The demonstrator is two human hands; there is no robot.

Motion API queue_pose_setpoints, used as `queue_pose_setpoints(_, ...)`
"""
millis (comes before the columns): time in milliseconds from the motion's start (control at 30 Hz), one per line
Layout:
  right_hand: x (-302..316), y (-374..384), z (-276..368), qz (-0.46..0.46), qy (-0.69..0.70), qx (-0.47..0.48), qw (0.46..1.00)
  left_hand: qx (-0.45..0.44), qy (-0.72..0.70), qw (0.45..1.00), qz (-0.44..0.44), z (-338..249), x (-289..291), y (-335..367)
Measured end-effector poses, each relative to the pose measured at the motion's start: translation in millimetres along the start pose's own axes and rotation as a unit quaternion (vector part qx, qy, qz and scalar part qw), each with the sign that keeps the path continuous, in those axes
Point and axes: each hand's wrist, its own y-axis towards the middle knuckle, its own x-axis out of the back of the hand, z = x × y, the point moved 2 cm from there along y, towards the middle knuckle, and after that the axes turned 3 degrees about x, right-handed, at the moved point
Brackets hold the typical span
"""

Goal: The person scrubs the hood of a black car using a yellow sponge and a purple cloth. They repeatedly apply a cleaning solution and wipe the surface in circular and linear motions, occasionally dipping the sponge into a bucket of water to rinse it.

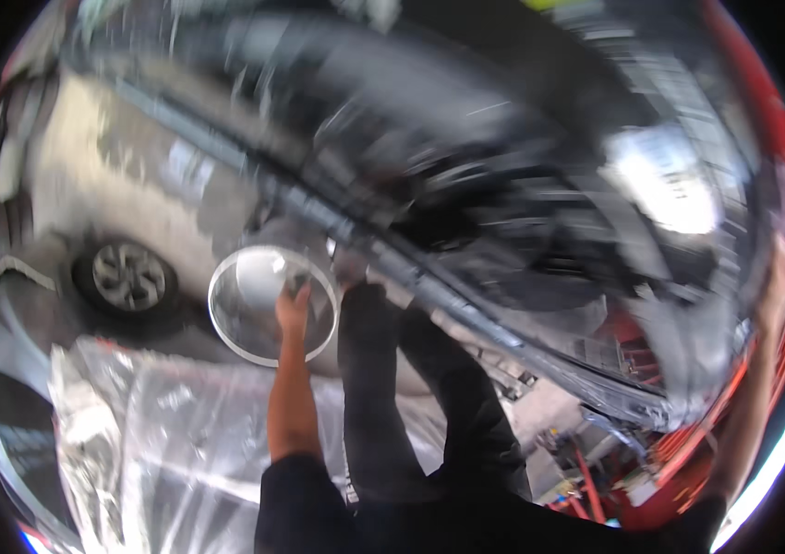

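My left hand (294,305) reaches forward over a round, white-rimmed container (217,325) that looks like a bucket. Its fingers are curled, with something small and dark between them that I cannot make out. Far out to the right, my right hand (780,270) is raised at the edge of a grey panel (711,355), its fingers smeared by motion. Before me stretches the blurred front of a vehicle, with a long dark edge (383,249) and an open, shadowed engine bay (476,217).
Clear plastic sheeting (194,429) covers something at the lower left. Beyond it are a car wheel (129,277) and a grey car (14,406). Red frames and tools (596,485) stand at the lower right. My legs (379,397) are close to the vehicle's edge.
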Motion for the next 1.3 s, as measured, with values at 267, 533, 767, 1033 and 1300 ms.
queue_pose_setpoints(267,4,9,26,-0.123,0.169,0.029,0.977,-0.33,-0.038,0.936,-0.114,-471,70,-179)
queue_pose_setpoints(533,-2,-45,-48,-0.019,0.102,-0.08,0.991,-0.581,0.09,0.805,-0.074,-728,0,-180)
queue_pose_setpoints(767,-7,-73,-84,-0.052,0.068,-0.142,0.986,-0.657,0.162,0.727,-0.113,-824,-105,-110)
queue_pose_setpoints(1033,0,-82,-80,-0.038,0.07,-0.152,0.985,-0.693,0.178,0.699,-0.008,-800,-83,-118)
queue_pose_setpoints(1300,8,-61,-69,-0.037,0.09,-0.163,0.982,-0.694,0.281,0.658,-0.076,-974,-185,-34)
